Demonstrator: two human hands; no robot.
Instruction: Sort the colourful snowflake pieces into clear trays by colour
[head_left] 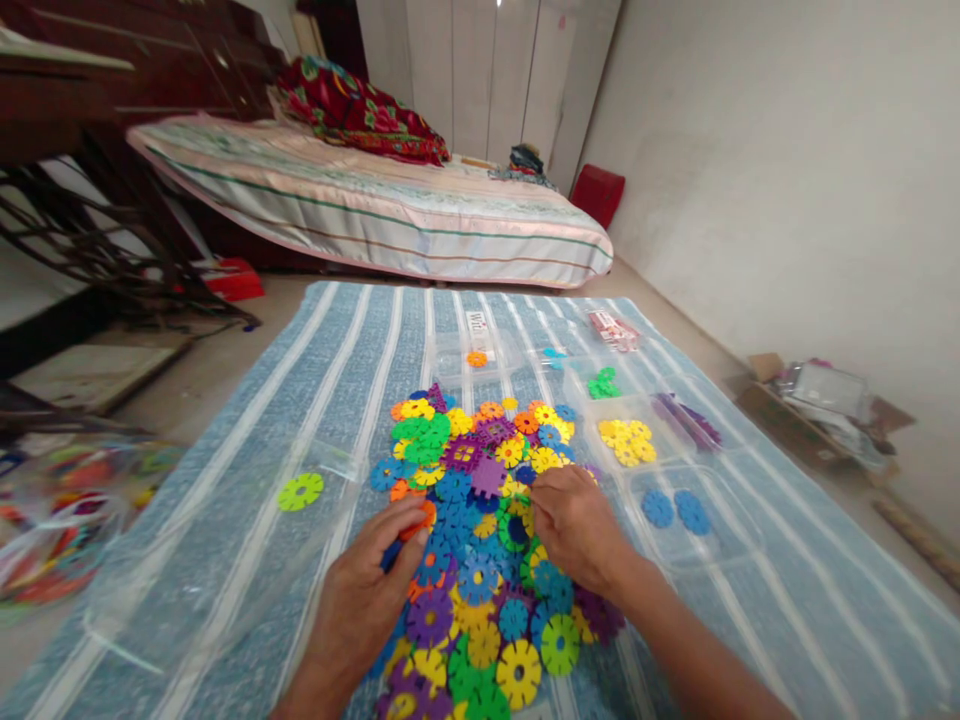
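Note:
A heap of colourful plastic snowflake discs [472, 520] lies on a blue striped mat [247, 560]. My left hand [367, 590] rests at the heap's left edge, its fingers pinching an orange disc [418, 520] with a blue piece under it. My right hand [577, 530] lies palm down on the heap's right side, fingertips curled into the discs near yellow pieces; whether it grips one is hidden. Clear trays hold sorted discs: yellow [627, 440], blue [675, 508], green [602, 383], purple [686, 420], one orange [477, 358]. A lone lime disc [301, 490] lies in a clear tray on the left.
A low bed [375, 210] with a striped cover stands beyond the mat. A clear bag of mixed discs [60, 520] sits at the left edge. A cardboard box with clutter [817, 405] is by the right wall. Dark wooden furniture [97, 120] fills the far left.

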